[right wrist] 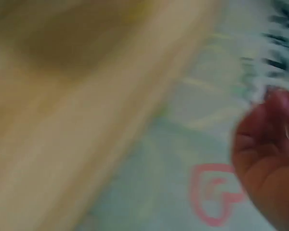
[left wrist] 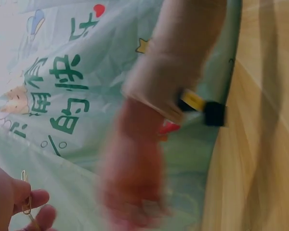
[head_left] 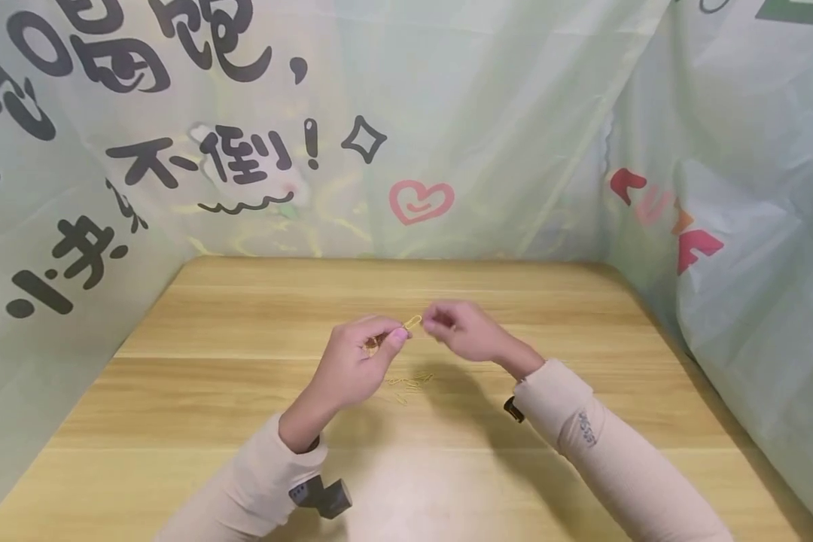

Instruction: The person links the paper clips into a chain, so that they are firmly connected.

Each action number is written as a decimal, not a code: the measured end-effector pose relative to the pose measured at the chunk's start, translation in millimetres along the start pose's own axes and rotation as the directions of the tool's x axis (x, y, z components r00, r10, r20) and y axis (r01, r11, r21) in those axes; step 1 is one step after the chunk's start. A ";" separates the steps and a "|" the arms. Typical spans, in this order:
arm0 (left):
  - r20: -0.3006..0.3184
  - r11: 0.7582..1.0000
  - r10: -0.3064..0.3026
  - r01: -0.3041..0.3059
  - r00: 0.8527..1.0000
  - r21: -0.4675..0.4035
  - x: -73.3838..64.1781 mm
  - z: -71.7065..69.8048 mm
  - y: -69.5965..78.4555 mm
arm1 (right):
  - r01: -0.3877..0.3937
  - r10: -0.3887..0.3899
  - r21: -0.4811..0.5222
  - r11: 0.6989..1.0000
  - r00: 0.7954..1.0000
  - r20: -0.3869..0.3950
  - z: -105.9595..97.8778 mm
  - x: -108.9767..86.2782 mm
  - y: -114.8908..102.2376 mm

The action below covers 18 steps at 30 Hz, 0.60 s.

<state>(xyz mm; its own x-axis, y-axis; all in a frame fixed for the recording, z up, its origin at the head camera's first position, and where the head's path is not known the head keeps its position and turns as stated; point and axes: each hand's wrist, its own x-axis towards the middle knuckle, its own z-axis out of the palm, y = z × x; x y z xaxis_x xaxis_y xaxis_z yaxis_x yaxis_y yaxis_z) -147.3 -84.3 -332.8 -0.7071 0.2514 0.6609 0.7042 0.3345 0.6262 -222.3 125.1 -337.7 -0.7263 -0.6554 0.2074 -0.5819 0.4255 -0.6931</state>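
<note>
My left hand (head_left: 352,361) pinches yellow wire paper clips between thumb and forefinger; one paper clip (head_left: 413,323) juts out past the fingertips. In the left wrist view that protruding paper clip (left wrist: 24,176) appears linked to others partly hidden by the fingers. My right hand (head_left: 466,331) hovers just to the right of the clip's end, its fingers bent and thumb near the fingertips. Blur in the right wrist view keeps me from telling whether the right hand (right wrist: 267,154) holds anything. Several loose yellow paper clips (head_left: 416,381) lie on the table below the hands.
The wooden table (head_left: 244,301) has rounded far corners. Pale green printed sheets (head_left: 501,150) hang around its back and sides. A small dark device (head_left: 321,497) is strapped at the left wrist, another (head_left: 513,409) at the right.
</note>
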 end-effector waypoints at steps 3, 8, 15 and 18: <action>-0.011 0.998 -0.057 0.056 0.998 -0.042 1.0 -2.7 2.4 | -0.032 0.077 -0.221 0.975 0.977 0.198 12.3 5.1 26.4; 0.009 0.980 -0.117 0.117 0.993 -0.159 1.9 -2.7 7.0 | 0.004 0.108 -0.342 0.940 0.945 0.308 36.7 10.7 46.9; 0.012 0.960 -0.138 0.137 0.990 -0.245 1.8 1.7 8.2 | 0.026 0.119 -0.463 0.886 0.952 0.283 56.3 11.4 49.9; 0.017 0.951 -0.162 0.160 0.987 -0.263 2.6 1.6 7.7 | 0.016 0.147 -0.499 0.867 0.947 0.285 58.2 10.7 45.7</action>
<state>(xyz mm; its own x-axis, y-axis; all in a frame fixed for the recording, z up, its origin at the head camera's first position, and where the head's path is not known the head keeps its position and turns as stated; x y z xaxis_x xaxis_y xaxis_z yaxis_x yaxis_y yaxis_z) -143.9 -79.6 -327.0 -0.8125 0.2093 0.5440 0.5734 0.1192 0.8105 -235.4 101.2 -407.3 -0.6692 -0.7360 -0.1023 -0.6981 0.6698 -0.2531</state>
